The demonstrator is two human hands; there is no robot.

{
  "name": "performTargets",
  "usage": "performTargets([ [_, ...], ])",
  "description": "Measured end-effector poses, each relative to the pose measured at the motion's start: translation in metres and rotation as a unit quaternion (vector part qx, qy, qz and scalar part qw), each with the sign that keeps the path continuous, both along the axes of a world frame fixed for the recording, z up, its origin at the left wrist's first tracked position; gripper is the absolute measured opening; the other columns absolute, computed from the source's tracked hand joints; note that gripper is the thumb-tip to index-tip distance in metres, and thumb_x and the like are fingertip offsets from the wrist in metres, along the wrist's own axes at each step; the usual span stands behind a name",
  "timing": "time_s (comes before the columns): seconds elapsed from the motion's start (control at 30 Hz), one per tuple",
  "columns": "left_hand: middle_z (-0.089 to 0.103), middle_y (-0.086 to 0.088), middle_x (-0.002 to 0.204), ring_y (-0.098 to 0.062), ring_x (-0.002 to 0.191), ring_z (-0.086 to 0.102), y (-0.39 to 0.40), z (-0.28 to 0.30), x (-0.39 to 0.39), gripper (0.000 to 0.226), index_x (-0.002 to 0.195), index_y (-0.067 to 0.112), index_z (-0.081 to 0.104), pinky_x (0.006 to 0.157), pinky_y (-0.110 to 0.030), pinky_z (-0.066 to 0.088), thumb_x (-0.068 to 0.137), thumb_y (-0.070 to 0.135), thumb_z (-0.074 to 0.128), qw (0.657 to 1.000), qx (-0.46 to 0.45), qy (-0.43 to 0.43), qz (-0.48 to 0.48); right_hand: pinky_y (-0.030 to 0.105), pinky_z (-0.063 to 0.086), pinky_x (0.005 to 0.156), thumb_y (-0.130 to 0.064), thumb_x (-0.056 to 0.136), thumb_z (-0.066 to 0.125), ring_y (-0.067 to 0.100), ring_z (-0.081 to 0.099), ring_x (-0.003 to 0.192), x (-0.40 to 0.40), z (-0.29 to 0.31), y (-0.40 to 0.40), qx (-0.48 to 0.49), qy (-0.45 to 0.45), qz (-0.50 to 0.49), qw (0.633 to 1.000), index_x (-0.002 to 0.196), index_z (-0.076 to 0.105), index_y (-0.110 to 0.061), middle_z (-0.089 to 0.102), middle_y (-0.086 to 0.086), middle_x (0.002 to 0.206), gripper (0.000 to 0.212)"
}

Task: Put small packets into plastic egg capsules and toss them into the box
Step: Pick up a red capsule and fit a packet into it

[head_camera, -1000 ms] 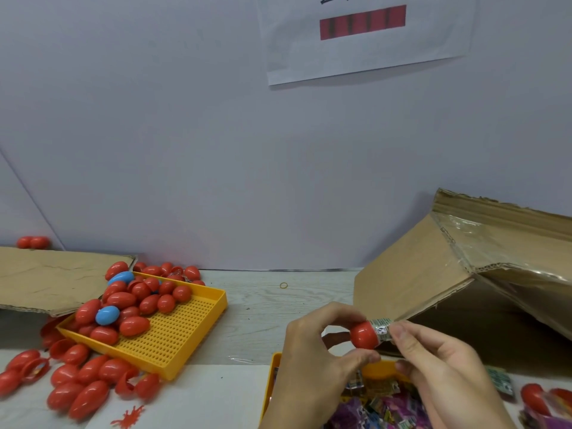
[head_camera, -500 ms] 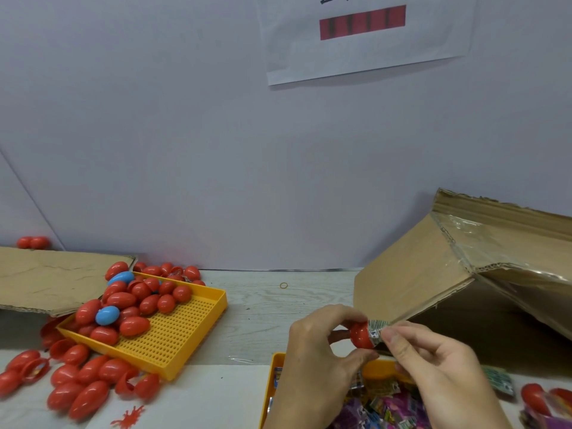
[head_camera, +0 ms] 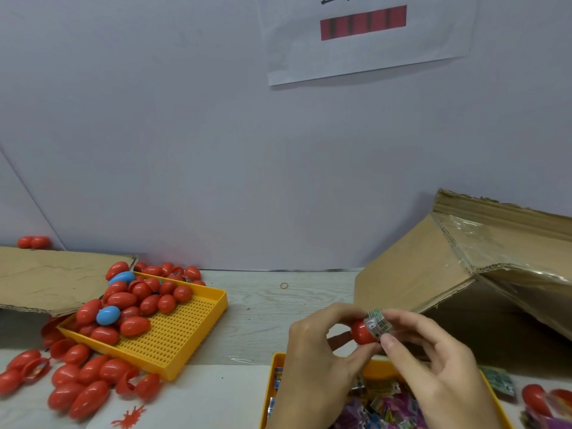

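Note:
My left hand (head_camera: 312, 363) grips a red egg capsule half (head_camera: 362, 333) between thumb and fingers above the near tray. My right hand (head_camera: 433, 370) pinches a small silver-green packet (head_camera: 378, 324) that sticks out of the capsule's open end. Below the hands a yellow tray (head_camera: 272, 394) holds several colourful packets (head_camera: 383, 407). The cardboard box (head_camera: 433, 274) lies open on its side at the right, its inside dark.
A second yellow tray (head_camera: 185, 332) at left holds several red capsules and two blue ones (head_camera: 107, 315). More red capsules (head_camera: 77, 385) lie loose on the table in front of it. A cardboard flap (head_camera: 46, 280) is at far left. A rubber band (head_camera: 284, 285) lies mid-table.
The packet has gone a little deeper into the red capsule half, and my right fingers have shifted around its free end. Both hands stay in nearly the same place.

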State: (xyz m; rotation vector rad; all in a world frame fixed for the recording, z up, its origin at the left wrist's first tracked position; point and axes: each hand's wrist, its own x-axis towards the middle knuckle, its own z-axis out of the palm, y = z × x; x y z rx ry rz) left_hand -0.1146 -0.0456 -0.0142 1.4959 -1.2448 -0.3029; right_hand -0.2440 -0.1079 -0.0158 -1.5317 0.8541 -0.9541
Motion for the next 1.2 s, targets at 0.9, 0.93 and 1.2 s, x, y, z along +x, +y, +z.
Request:
performTargets([
  [0.9,0.076,-0.004,0.098,-0.020,0.097,0.070,-0.011,-0.007,-0.004,0.029,0.094,0.025,0.073,0.087,-0.025,0.054,0.067,0.030,0.081,0.973,0.018,0.214,-0.083,0.023,0.045,0.057,-0.017,0.051,0.092,0.018,0.060,0.077,0.004,-0.004,0.005,-0.348,0.126,-0.148,0.917,0.093,0.072,-0.021,0.058,-0.003,0.092,0.047],
  [0.93,0.075,-0.006,0.098,-0.022,0.097,0.070,-0.011,-0.006,-0.005,0.033,0.094,0.024,0.073,0.089,-0.029,0.055,0.064,0.035,0.082,0.970,0.019,0.226,-0.084,0.022,0.045,0.055,-0.017,0.052,0.091,0.017,0.060,0.077,0.004,-0.004,0.005,-0.348,0.132,-0.148,0.916,0.093,0.073,-0.022,0.058,-0.004,0.092,0.046],
  [1.2,0.076,-0.014,0.093,-0.032,0.095,0.072,-0.011,-0.007,-0.003,0.032,0.093,0.013,0.065,0.091,-0.046,0.057,0.068,0.024,0.081,0.955,0.046,0.283,-0.082,0.010,0.042,0.067,-0.018,0.046,0.094,0.009,0.049,0.070,0.003,-0.010,0.003,-0.342,0.156,-0.132,0.917,0.094,0.074,-0.023,0.054,-0.007,0.093,0.052],
])
